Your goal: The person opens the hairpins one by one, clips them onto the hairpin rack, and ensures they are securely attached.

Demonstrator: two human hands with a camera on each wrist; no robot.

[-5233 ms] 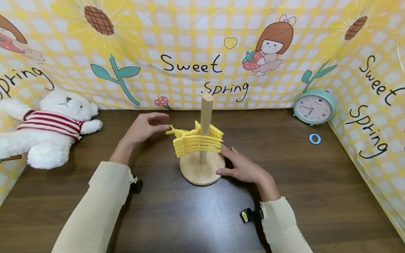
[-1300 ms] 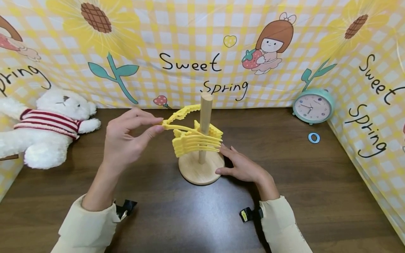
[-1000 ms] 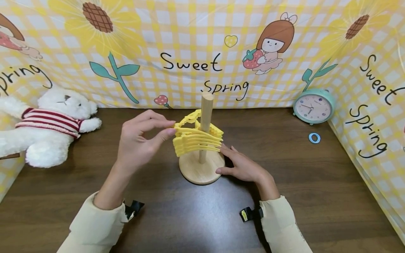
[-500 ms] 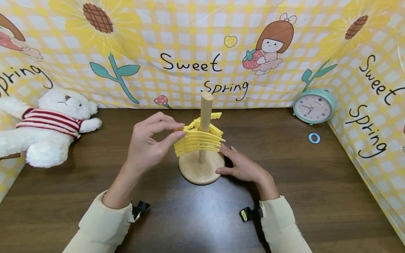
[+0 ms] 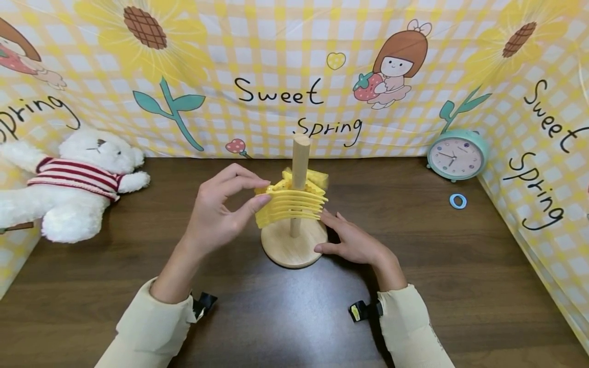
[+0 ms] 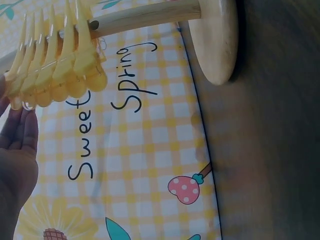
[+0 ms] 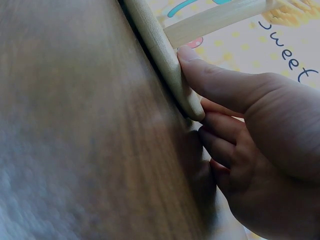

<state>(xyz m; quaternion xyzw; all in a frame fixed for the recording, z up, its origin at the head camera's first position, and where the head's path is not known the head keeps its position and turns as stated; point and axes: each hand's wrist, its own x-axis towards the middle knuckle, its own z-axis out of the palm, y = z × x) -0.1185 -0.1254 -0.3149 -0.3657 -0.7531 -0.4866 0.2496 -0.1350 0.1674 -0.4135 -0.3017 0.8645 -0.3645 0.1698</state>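
Note:
My left hand pinches the left end of the topmost yellow plastic clip between thumb and fingertips. This clip has two curved arms and lies on a stack of several like it, with arms passing either side of the post of a wooden stand. In the left wrist view the yellow clips show rounded ends and thin curved arms across the post. My right hand holds the stand's round base at its right edge. In the right wrist view the thumb rests over the base, with the fingers curled at its rim.
A white teddy bear in a striped top lies at the left. At the back right stands a mint alarm clock, with a small blue ring in front of it. A printed yellow checked cloth hangs behind the dark wooden table.
My left hand took the yellow clip by its end, then moved it right and down onto the stack, with its arms going either side of the post. My right hand stays at the base.

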